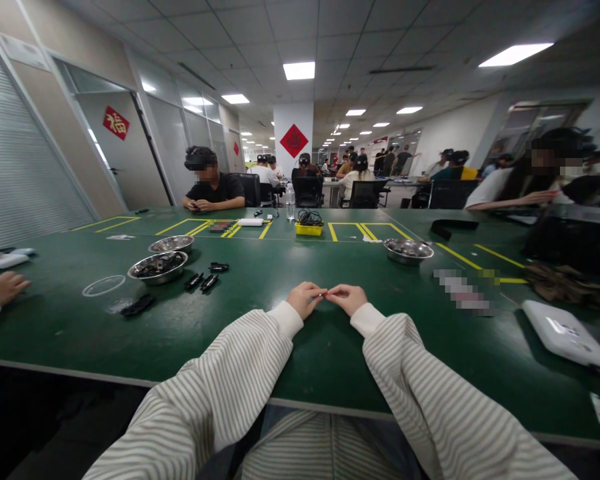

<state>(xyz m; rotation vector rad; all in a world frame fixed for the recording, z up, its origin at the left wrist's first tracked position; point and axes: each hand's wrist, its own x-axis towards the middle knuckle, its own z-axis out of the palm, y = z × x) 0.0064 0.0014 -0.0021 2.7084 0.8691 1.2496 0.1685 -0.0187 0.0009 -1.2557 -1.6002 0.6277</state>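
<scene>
My left hand and my right hand meet low over the green table, fingertips almost touching. Between them is a small dark and red part, too small to name. Both hands look pinched on it, one from each side, and the fingers hide most of it. To the left of my left hand lie several black plastic pieces. Beyond these stands a metal bowl filled with dark small parts. Another metal bowl with parts sits ahead and right of my right hand.
A third metal bowl stands at the left. Near the table's middle are a yellow tray with black cable and a plastic bottle. A white device lies at right. Another person's hand rests at far left; co-workers sit opposite and at right.
</scene>
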